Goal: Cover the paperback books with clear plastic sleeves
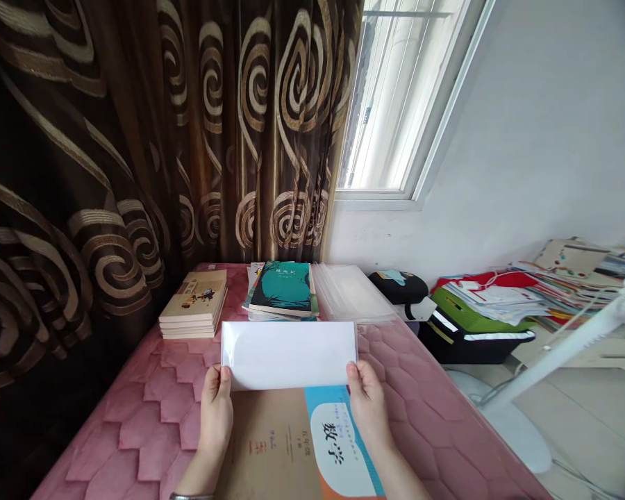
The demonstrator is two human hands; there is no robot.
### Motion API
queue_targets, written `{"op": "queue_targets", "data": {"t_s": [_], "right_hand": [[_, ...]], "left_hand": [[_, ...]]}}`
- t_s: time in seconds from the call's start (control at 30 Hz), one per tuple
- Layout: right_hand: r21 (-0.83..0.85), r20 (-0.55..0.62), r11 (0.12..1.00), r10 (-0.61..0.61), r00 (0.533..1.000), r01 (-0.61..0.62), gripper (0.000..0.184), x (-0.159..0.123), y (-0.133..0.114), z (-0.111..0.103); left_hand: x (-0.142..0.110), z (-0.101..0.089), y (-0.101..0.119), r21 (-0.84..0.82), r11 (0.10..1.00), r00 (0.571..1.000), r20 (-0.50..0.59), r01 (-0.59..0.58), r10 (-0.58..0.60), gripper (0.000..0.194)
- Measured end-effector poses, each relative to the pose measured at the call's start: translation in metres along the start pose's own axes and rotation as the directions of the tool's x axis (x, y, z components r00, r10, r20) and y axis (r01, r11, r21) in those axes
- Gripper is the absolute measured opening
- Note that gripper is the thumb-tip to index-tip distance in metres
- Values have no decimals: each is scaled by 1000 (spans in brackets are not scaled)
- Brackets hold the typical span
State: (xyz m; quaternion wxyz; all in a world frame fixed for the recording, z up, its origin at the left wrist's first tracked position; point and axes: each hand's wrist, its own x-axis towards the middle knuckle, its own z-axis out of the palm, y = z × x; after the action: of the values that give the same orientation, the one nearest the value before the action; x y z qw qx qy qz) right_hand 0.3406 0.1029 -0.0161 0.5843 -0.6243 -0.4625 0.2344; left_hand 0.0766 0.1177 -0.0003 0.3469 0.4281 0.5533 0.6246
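Observation:
Between my two hands is a white rectangular sheet point(290, 354) with a glossy, clear plastic-like edge, tilted up toward me. My left hand point(217, 403) pinches its lower left corner, thumb on the near face. At the lower right corner, my right hand point(367, 399) grips it the same way. A textbook point(276, 444) with a brown, blue and white cover lies turned sideways just beneath it, partly hidden by the sheet. Whether the sheet touches this book I cannot tell.
Several cream books are stacked point(195, 305) at the left on the pink tufted surface point(151, 417). Behind the sheet lie a teal book point(284, 286) on a pile and clear plastic covers point(351, 292). A white fan stand point(552, 368) and a black-and-green box point(473, 333) stand right.

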Motion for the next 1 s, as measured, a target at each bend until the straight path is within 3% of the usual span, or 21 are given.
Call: {"op": "queue_targets", "data": {"t_s": [0.2, 0.47, 0.63, 0.7, 0.77, 0.87, 0.93, 0.97, 1.0], "right_hand": [[20, -47, 998, -65, 997, 66, 43, -1, -2, 1], [16, 10, 1000, -14, 1000, 14, 42, 2, 3, -1], [129, 107, 991, -56, 993, 42, 40, 5, -6, -5], [129, 104, 990, -63, 993, 49, 42, 6, -10, -6], [105, 65, 993, -67, 996, 60, 44, 7, -12, -5], [86, 27, 994, -67, 997, 64, 47, 9, -10, -1], [69, 24, 996, -63, 998, 61, 46, 13, -8, 2], [58, 19, 996, -64, 998, 63, 46, 15, -7, 4], [49, 16, 996, -71, 997, 70, 45, 19, -6, 6]], "left_hand": [[-2, 1, 6, 2, 1000, 1000, -26, -16, 16, 55], [-2, 1, 4, 20, 999, 999, -19, -48, 49, 55], [3, -4, -1, 87, 993, 996, 27, -82, 80, 47], [7, -8, 3, 173, 981, 996, 33, -84, 79, 34], [8, -11, 12, 339, 937, 994, -36, -81, 99, 22], [-6, -8, 34, 611, 786, 968, -124, -99, 218, 26], [-28, -1, 49, 687, 689, 958, 37, -230, 283, 25], [-42, 3, 54, 681, 648, 937, 196, -341, 288, 22], [-57, 7, 57, 642, 606, 880, 394, -470, 265, 22]]}}
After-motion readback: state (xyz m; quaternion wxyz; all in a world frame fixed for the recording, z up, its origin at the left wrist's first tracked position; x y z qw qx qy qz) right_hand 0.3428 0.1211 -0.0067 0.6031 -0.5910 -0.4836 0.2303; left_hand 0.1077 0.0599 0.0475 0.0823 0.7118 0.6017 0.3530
